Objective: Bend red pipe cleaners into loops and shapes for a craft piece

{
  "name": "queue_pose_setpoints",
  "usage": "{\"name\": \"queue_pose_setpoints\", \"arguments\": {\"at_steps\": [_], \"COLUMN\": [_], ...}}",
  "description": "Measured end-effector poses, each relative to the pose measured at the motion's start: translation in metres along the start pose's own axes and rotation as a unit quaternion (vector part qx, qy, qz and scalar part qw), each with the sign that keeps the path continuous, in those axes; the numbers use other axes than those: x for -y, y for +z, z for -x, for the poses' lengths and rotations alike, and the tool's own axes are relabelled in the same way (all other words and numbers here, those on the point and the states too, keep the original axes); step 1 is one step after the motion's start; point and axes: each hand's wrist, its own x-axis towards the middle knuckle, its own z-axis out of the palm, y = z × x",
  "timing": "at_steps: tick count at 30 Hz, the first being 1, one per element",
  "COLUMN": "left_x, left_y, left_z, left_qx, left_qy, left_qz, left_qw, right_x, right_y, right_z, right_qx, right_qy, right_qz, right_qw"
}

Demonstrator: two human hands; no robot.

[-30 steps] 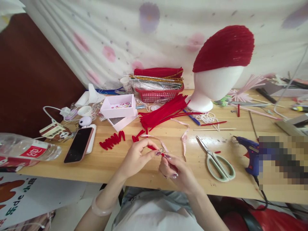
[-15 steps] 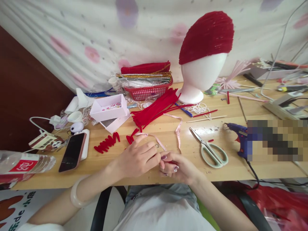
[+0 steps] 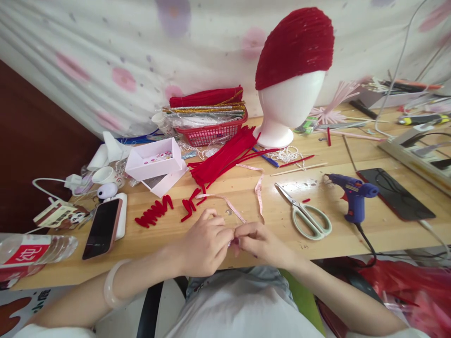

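Observation:
My left hand (image 3: 207, 241) and my right hand (image 3: 262, 244) meet at the table's front edge, fingertips pinched together. Between them is a small red pipe cleaner piece, almost wholly hidden by the fingers. Beyond my left hand lie a few bent red pipe cleaners (image 3: 189, 206) and a row of folded red ones (image 3: 154, 212). A pink measuring tape (image 3: 259, 188) curls just past my hands. Farther back lies a bundle of long red pipe cleaners (image 3: 225, 157). Scissors (image 3: 308, 218) with pale green handles rest to the right of my right hand.
A blue glue gun (image 3: 354, 195) stands at the right beside a dark phone (image 3: 396, 193). Behind are a white mannequin head (image 3: 289, 108) with a red cap (image 3: 296, 49), a red basket (image 3: 213, 134) and a white box (image 3: 153, 166). Another phone (image 3: 102, 230) and a bottle (image 3: 38, 251) lie left.
My right hand has turned over, its back now facing up, and its fingers close against my left fingertips. The red piece seen under its fingers is now covered. The view has shifted slightly.

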Motion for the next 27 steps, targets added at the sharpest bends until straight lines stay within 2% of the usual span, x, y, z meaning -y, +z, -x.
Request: {"name": "queue_pose_setpoints", "arguments": {"at_steps": [2,3,5,7,8,9,11,12,13,14,15,16,18,19,20,21,23,25,27], "left_x": [-0.002,-0.002,0.0,0.004,0.008,0.011,0.019,0.021,0.023,0.024,0.024,0.023,0.019,0.017,0.016,0.014,0.014,0.013,0.011], "left_y": [0.002,0.004,0.007,0.011,0.013,0.014,0.014,0.012,0.009,0.005,0.0,-0.004,-0.01,-0.011,-0.011,-0.01,-0.007,-0.004,-0.003], "left_z": [-0.001,-0.002,-0.002,-0.003,-0.004,-0.005,-0.008,-0.01,-0.012,-0.013,-0.014,-0.014,-0.013,-0.011,-0.009,-0.006,-0.003,-0.001,-0.001], "left_qx": [-0.007,-0.004,0.026,0.063,0.081,0.097,0.136,0.158,0.18,0.196,0.201,0.196,0.142,0.109,0.074,0.048,0.014,0.003,0.024], "left_qy": [-0.067,-0.113,-0.217,-0.296,-0.316,-0.326,-0.33,-0.329,-0.329,-0.323,-0.31,-0.283,-0.165,-0.09,-0.021,0.033,0.092,0.093,0.058], "left_qz": [0.093,0.164,0.332,0.452,0.483,0.498,0.503,0.505,0.51,0.502,0.475,0.42,0.199,0.077,-0.029,-0.1,-0.161,-0.151,-0.096], "left_qw": [0.993,0.98,0.918,0.839,0.812,0.798,0.787,0.782,0.774,0.778,0.799,0.84,0.956,0.987,0.997,0.993,0.982,0.984,0.993], "right_x": [0.004,0.006,0.009,0.01,0.01,0.008,0.005,0.004,0.003,0.002,0.002,0.002,0.003,0.003,0.003,0.002,-0.001,-0.005,-0.008], "right_y": [-0.001,-0.001,-0.001,0.001,0.002,0.003,0.005,0.005,0.004,0.002,0.0,-0.002,-0.007,-0.009,-0.011,-0.011,-0.01,-0.008,-0.007], "right_z": [0.003,0.004,0.004,0.004,0.004,0.004,0.004,0.003,0.003,0.002,0.001,0.0,-0.002,-0.002,-0.003,-0.004,-0.005,-0.006,-0.006], "right_qx": [-0.016,-0.014,0.005,0.026,0.034,0.038,0.044,0.046,0.049,0.049,0.049,0.045,0.029,0.024,0.024,0.028,0.045,0.056,0.055], "right_qy": [-0.073,-0.106,-0.158,-0.202,-0.226,-0.253,-0.311,-0.331,-0.339,-0.33,-0.306,-0.266,-0.149,-0.084,-0.027,0.018,0.067,0.079,0.079], "right_qz": [0.137,0.193,0.307,0.424,0.479,0.53,0.609,0.63,0.635,0.62,0.585,0.529,0.358,0.255,0.152,0.055,-0.104,-0.197,-0.206], "right_qw": [0.988,0.975,0.938,0.883,0.848,0.808,0.728,0.701,0.693,0.71,0.75,0.805,0.921,0.963,0.988,0.998,0.991,0.976,0.974]}}
